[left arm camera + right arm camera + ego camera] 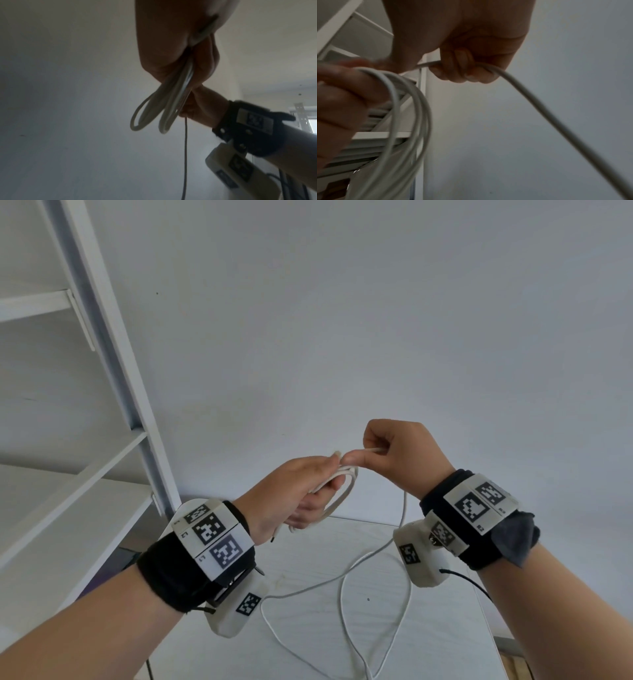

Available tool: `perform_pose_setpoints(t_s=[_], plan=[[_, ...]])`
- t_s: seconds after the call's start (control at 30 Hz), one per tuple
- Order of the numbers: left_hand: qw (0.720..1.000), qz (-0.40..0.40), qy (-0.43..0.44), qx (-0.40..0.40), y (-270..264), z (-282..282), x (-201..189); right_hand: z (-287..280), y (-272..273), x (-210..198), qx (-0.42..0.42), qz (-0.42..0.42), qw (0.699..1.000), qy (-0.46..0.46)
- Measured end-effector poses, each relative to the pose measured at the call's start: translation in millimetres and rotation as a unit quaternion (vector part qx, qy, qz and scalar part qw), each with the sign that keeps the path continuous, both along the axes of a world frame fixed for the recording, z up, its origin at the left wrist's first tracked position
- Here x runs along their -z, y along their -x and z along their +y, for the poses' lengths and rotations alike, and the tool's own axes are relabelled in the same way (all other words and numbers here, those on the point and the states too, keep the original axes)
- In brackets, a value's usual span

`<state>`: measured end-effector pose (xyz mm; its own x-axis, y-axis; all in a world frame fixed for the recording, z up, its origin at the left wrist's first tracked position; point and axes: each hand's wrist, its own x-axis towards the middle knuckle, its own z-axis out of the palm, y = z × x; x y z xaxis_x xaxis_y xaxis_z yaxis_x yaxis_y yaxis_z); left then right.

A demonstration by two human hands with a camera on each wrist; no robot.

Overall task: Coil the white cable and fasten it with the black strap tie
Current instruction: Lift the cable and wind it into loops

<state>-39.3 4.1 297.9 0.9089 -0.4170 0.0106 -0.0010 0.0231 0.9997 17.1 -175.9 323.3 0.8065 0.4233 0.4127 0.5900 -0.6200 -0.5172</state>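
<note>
My left hand (pixel 301 494) is raised above the table and grips several loops of the white cable (pixel 339 498), which hang from its fist (pixel 171 105). Just to its right, my right hand (pixel 394 453) pinches a straight run of the same cable (pixel 539 105) with curled fingers (pixel 464 70), touching the left hand's fingertips. From the right hand the loose cable drops and trails in wide curves over the table (pixel 376 587). The coil (pixel 412 108) shows beside the left hand (pixel 339 94) in the right wrist view. No black strap tie is visible in any view.
A white table (pixel 308 628) lies below the hands, its right edge near the right forearm. A white shelf unit (pixel 85 457) stands at the left. A plain wall (pixel 342 320) fills the background. Thin black wires run from the wrist cameras (pixel 469 580).
</note>
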Motion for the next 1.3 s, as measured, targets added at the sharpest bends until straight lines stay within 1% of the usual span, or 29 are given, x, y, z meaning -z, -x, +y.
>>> perform_pose_setpoints(t_s=[0.1, 0.17, 0.23, 0.3, 0.37, 0.5, 0.57, 0.6, 0.67, 0.7, 0.73, 0.8, 0.83, 0.87, 0.93, 0.97, 1.0, 1.07, 1.17, 1.3], plan=[[1.0, -0.008, 0.021, 0.019, 1.1, 7.0, -4.2, -6.8, -4.7, 8.1, 0.01, 0.029, 0.999, -0.04], [0.998, 0.0, 0.049, 0.029, 0.7, 12.5, -7.7, -10.3, -7.2, 14.8, 0.008, 0.061, 0.995, -0.076], [0.993, 0.023, 0.105, 0.045, -0.3, 19.1, -12.6, -13.5, -9.9, 21.7, 0.008, 0.088, 0.99, -0.11], [0.98, 0.049, 0.183, 0.058, -1.7, 27.4, -21.1, -19.3, -14.3, 31.4, 0.026, 0.101, 0.986, -0.128], [0.97, 0.059, 0.232, 0.046, -3.1, 37.3, -33.6, -27.4, -18.6, 44.8, 0.051, 0.114, 0.983, -0.134], [0.969, 0.045, 0.243, 0.015, -4.3, 49.8, -54.1, -37.8, -17.3, 70.2, 0.063, 0.168, 0.972, -0.151], [0.962, 0.047, 0.266, 0.034, -10.5, 55.1, -55.1, -38.5, -15.0, 77.7, 0.06, 0.182, 0.968, -0.161], [0.949, 0.058, 0.301, 0.076, -14.9, 58.7, -54.1, -38.8, -14.2, 81.0, 0.061, 0.185, 0.968, -0.161], [0.894, 0.104, 0.397, 0.18, -25.6, 69.0, -53.4, -40.2, -13.3, 87.5, 0.07, 0.192, 0.967, -0.149], [0.875, 0.119, 0.425, 0.2, -30.5, 74.9, -54.0, -41.5, -12.7, 90.5, 0.077, 0.197, 0.967, -0.144], [0.867, 0.123, 0.438, 0.204, -34.5, 79.7, -53.6, -43.2, -12.1, 93.5, 0.083, 0.203, 0.965, -0.14], [0.862, 0.121, 0.447, 0.209, -38.8, 84.8, -51.2, -46.6, -10.6, 97.8, 0.094, 0.209, 0.964, -0.138], [0.87, 0.114, 0.441, 0.19, -39.6, 84.5, -50.3, -47.7, -9.5, 99.2, 0.099, 0.207, 0.963, -0.14], [0.887, 0.097, 0.424, 0.152, -39.8, 82.1, -48.6, -48.0, -7.9, 100.0, 0.103, 0.201, 0.964, -0.14], [0.935, 0.044, 0.352, 0.017, -37.9, 75.2, -45.6, -46.8, -3.5, 100.9, 0.102, 0.178, 0.971, -0.12], [0.946, 0.02, 0.321, -0.04, -37.5, 71.3, -43.7, -45.0, -0.6, 100.8, 0.097, 0.163, 0.977, -0.096], [0.949, 0.007, 0.306, -0.073, -38.1, 67.6, -41.2, -42.6, 3.0, 100.0, 0.088, 0.15, 0.983, -0.065], [0.949, 0.01, 0.3, -0.098, -41.2, 62.1, -34.2, -36.1, 10.6, 95.9, 0.067, 0.13, 0.989, 0.002], [0.954, 0.013, 0.28, -0.108, -45.4, 54.5, -23.1, -24.0, 21.0, 83.7, 0.045, 0.099, 0.99, 0.093], [0.968, -0.015, 0.216, -0.126, -46.6, 38.8, -11.6, -5.5, 33.5, 63.4, 0.024, 0.053, 0.984, 0.168]])
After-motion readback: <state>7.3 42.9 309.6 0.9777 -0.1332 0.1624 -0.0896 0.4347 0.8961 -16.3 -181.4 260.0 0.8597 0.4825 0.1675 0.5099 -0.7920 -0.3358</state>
